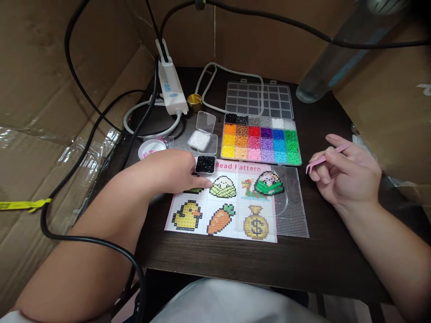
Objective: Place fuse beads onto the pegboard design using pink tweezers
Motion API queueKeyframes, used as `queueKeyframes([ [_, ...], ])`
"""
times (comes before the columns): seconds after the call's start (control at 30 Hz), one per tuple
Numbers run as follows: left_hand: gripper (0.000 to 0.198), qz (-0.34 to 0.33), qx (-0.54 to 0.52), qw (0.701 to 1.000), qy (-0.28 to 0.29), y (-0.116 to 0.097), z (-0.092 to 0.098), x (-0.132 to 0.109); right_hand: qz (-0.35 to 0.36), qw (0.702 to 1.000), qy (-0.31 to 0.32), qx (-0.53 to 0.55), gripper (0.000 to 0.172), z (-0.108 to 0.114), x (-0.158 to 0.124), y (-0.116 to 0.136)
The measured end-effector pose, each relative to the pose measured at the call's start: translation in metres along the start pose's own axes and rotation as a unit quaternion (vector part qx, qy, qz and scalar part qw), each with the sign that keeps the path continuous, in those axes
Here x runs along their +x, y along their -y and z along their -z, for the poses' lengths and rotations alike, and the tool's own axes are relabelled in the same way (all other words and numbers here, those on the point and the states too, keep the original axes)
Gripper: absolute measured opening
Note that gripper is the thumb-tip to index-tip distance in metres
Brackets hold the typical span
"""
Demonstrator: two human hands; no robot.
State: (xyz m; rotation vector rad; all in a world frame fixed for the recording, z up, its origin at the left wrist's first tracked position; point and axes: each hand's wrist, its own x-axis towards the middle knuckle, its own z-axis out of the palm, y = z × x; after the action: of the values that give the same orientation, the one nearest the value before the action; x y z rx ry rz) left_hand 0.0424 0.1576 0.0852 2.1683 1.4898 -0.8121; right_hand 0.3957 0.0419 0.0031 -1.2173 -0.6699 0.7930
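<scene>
My left hand (178, 172) is closed at the left edge of a small clear box of black beads (205, 164), its thumb along the box's near side; the other fingertips are hidden. Beneath lies a printed bead pattern sheet (222, 231) with a duck, a carrot and other pictures. My right hand (350, 170) holds pink bent-tip tweezers (326, 158) in the air, right of the bead case. A clear pegboard (296, 211) overlaps the sheet's right side. On it rests a green, white and black bead piece (269, 184).
A compartment case of coloured beads (261, 139) stands behind the sheet, its clear lid open. To the left are an open box of white beads (200, 140), a white dish (151, 148) and a gold cup (195, 102). A power strip (173, 92) and black cables (69, 49) crowd the left side.
</scene>
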Motion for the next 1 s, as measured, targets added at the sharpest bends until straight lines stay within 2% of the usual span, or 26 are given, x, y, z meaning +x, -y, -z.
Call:
queueKeyframes([
  [0.17,0.063,0.016,0.0,1.0,0.004,-0.006,0.003,-0.005,0.011,1.0,0.017,-0.011,0.025,-0.002,0.001,0.001],
  [0.23,0.062,0.017,-0.004,1.0,0.002,-0.006,0.003,-0.005,0.014,1.0,0.024,-0.007,0.023,-0.002,0.003,0.002],
  [0.37,0.062,0.018,0.001,1.0,0.013,-0.008,0.005,-0.006,0.006,1.0,0.021,0.021,0.045,0.0,0.01,0.002],
  [0.53,0.06,0.023,0.004,0.999,0.027,-0.011,0.007,-0.008,-0.011,0.999,-0.016,0.048,0.048,0.005,0.016,0.0],
  [0.8,0.058,0.031,0.013,0.999,0.034,-0.009,0.004,-0.004,-0.001,0.998,-0.006,0.058,0.068,0.004,0.018,0.005],
  [0.9,0.058,0.035,0.011,0.999,0.034,-0.008,0.003,-0.003,0.01,0.998,-0.024,0.05,0.071,0.004,0.017,0.005],
  [1.0,0.058,0.03,0.015,0.999,0.029,-0.009,0.003,-0.003,0.014,0.999,-0.006,0.047,0.069,0.007,0.018,0.003],
])
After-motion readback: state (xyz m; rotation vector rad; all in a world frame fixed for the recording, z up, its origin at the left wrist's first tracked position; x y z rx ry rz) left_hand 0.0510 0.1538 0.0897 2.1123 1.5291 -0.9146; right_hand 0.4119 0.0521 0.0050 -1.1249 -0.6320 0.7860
